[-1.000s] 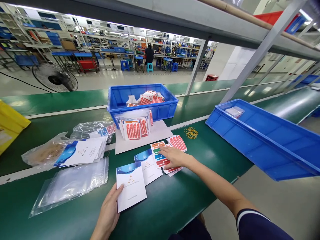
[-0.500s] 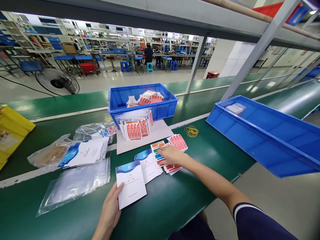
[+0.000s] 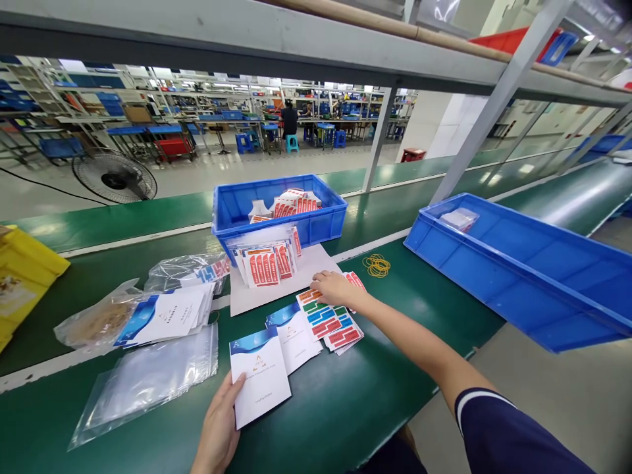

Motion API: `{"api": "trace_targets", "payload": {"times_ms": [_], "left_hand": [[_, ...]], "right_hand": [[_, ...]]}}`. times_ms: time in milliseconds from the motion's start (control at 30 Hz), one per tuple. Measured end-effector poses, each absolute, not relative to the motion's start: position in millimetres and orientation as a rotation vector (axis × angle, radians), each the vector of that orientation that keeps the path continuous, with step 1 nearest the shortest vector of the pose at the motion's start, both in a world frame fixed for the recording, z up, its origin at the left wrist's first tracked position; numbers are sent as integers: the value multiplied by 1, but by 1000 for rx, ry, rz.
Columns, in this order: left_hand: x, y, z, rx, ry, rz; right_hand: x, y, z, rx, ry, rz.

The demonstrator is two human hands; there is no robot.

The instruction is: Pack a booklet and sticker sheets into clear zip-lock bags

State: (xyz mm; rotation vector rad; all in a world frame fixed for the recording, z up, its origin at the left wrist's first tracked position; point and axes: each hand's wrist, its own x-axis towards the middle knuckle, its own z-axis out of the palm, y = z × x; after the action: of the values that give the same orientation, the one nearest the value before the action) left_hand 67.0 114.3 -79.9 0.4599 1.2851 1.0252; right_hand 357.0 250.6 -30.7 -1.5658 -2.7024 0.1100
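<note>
In my left hand point(image 3: 220, 421) is a white instruction booklet point(image 3: 261, 382) with a blue top band, held at its left edge with the thumb on the cover. More such booklets point(image 3: 295, 339) lie stacked just beyond it. My right hand point(image 3: 336, 289) reaches over the sticker sheets, fingers bent at the far edge of a coloured sticker sheet point(image 3: 318, 316) with orange, green, blue and red patches. More coloured sheets point(image 3: 345, 336) lie beside it. Red sticker sheets point(image 3: 356, 280) show partly behind my right hand.
Bagged sets point(image 3: 266, 263) lean on a blue bin point(image 3: 281, 227) standing beyond a white board point(image 3: 316, 260). Rubber bands point(image 3: 376, 265) lie near another blue bin point(image 3: 513, 270). At left are clear bags point(image 3: 153, 362), more booklets point(image 3: 168, 313) and a yellow bin point(image 3: 29, 276).
My right hand has moved from the middle of the coloured sticker sheet to its far edge, uncovering more of it. My left hand keeps its booklet. The view has tilted slightly upward.
</note>
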Motion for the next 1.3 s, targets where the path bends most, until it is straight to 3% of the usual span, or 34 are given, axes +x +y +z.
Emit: {"api": "trace_targets", "payload": {"times_ms": [200,367,433,533,733,867,1033,1300], "left_hand": [[67,113,-87,408,1242,1067],[80,109,-82,311,1102,1082],[84,106,-76,310,1036,1022],[85,102,-69,385,1074,937],[73,106,-67,408,1210,912],[75,110,-67,356,1279,857],[77,111,-71,401,1290,871],[72,116,-70,372,1368,858]], "right_hand": [[364,230,4,-1476,-2614,344],[311,196,3,-1048,-2351,820],[283,183,-11,-1044,-2308,735],[272,179,-28,-1080,-2287,289],[388,205,-34,-1367,-2476,-114],[457,215,-47,-1605,-2689,-36],[473,228,-58,-1534,-2847,185],[469,219,-44,-1434,-2953,39]]}}
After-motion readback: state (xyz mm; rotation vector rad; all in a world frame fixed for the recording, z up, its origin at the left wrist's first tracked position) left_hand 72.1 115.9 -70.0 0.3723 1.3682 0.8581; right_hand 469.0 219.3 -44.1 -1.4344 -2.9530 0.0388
